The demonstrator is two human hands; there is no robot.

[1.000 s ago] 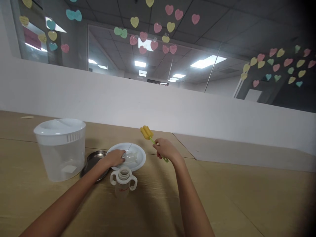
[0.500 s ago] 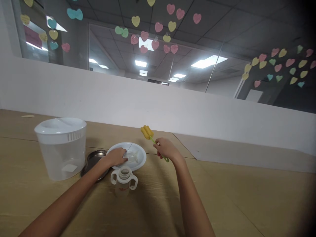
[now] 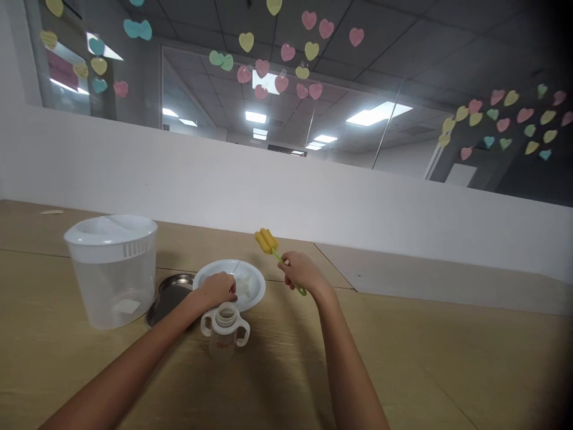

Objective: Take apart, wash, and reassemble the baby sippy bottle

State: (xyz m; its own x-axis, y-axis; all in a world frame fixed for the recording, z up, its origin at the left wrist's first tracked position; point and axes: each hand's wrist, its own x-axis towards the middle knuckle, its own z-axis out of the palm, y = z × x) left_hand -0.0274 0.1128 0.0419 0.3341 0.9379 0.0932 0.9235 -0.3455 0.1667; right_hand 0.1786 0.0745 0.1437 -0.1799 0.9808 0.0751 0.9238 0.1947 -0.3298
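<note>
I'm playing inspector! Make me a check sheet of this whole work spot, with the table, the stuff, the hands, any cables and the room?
Surface: brown table, with seam lines showing.
Job's things: yellow sponge brush; white bowl with something clear inside; two-handled bottle, upright and uncapped, in front of the bowl.
Clutter: metal tray and lidded see-through bucket on the left; thin pale piece farther back.
Hands: right hand grips the brush's green handle; left hand is at the bowl, fingers curled, grip hidden.
Cables: nothing seen.
Surroundings: white wall, glass above it with colourful heart notes.
</note>
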